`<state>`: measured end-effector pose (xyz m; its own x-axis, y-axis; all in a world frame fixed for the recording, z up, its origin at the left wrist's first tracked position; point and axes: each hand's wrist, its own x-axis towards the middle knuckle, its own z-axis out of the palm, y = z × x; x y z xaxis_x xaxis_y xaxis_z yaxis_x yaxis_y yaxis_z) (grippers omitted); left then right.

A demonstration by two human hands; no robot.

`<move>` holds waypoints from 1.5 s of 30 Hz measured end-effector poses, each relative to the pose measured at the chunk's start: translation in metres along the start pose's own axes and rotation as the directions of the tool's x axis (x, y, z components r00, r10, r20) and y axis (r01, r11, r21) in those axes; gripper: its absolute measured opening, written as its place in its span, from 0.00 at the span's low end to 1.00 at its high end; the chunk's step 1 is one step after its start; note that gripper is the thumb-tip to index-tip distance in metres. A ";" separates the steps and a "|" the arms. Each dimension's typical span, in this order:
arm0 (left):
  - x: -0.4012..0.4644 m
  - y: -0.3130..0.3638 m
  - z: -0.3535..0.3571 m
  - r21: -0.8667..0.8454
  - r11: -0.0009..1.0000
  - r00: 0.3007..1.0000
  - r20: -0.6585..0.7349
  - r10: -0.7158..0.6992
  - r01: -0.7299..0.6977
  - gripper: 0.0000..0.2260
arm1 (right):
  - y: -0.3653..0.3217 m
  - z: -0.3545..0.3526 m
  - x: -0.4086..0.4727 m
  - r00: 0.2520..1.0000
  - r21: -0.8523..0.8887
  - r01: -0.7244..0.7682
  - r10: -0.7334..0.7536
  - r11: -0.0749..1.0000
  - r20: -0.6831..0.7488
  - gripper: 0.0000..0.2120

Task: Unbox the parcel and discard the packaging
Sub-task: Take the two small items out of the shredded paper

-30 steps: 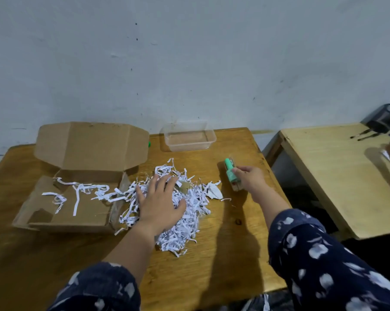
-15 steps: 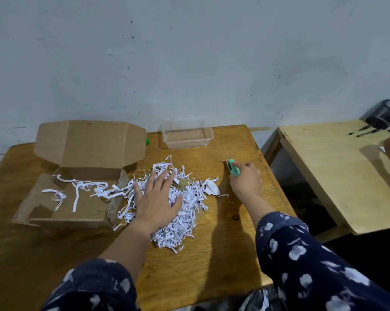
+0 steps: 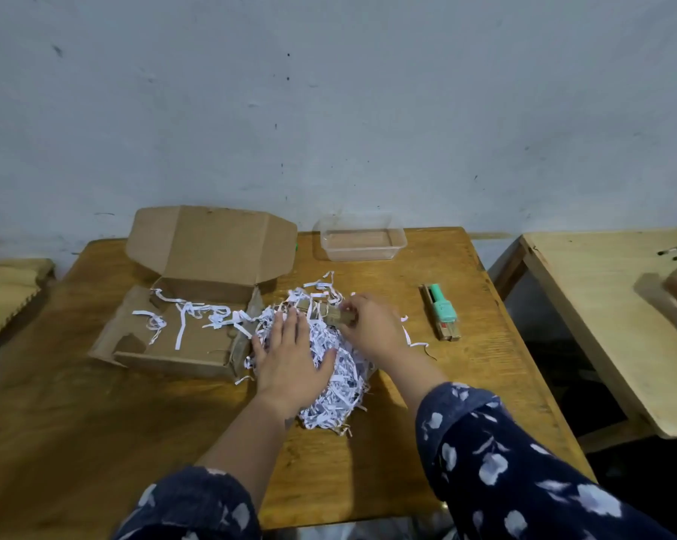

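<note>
Cardboard box [image 3: 188, 337], brown and flapped open, sits emptied beside the white shredded-paper heap [image 3: 329, 368]. Right hand [image 3: 372, 329], having set down the mint-green tool [image 3: 441, 311], now pinches another item; left hand [image 3: 290, 356] presses flat.

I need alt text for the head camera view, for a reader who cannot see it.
A person's left hand presses flat on a pile of shredded paper on a wooden table, while the right hand pinches a small brown item from it. An open cardboard box, a clear plastic container and a green-capped item lie nearby.
</note>
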<state>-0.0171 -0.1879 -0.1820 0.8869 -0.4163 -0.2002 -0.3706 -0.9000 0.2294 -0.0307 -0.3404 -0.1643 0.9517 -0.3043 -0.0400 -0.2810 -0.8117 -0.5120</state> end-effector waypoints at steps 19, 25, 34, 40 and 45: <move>0.012 0.005 -0.022 0.137 0.989 0.994 0.108 0.032 -0.046 0.34 | 0.029 -0.085 -0.004 0.915 0.745 -0.335 0.388 0.577 0.111 0.10; 0.015 0.012 -0.035 0.214 0.971 0.990 0.117 0.079 -0.103 0.29 | 0.025 -0.110 -0.014 0.852 0.859 -0.298 0.522 0.417 0.042 0.07; 0.020 0.035 -0.050 -0.193 0.970 0.981 -0.148 0.123 -0.151 0.30 | 0.008 -0.115 -0.022 0.769 0.927 -0.374 0.548 -0.033 0.330 0.13; 0.026 0.051 -0.060 -0.383 0.900 0.972 -0.187 0.146 -0.209 0.28 | -0.003 -0.087 -0.025 0.771 0.877 -0.464 0.432 -0.122 0.468 0.13; 0.027 0.041 -0.061 -0.398 0.895 0.973 -0.187 0.133 -0.199 0.19 | 0.004 -0.082 -0.027 0.884 0.727 -0.462 0.326 0.508 0.334 0.13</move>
<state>0.0091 -0.2278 -0.1198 0.8655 -0.5008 0.0142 -0.3987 -0.6713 0.6249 -0.0678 -0.3766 -0.0950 0.7912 -0.3673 -0.4891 -0.4930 0.0904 -0.8653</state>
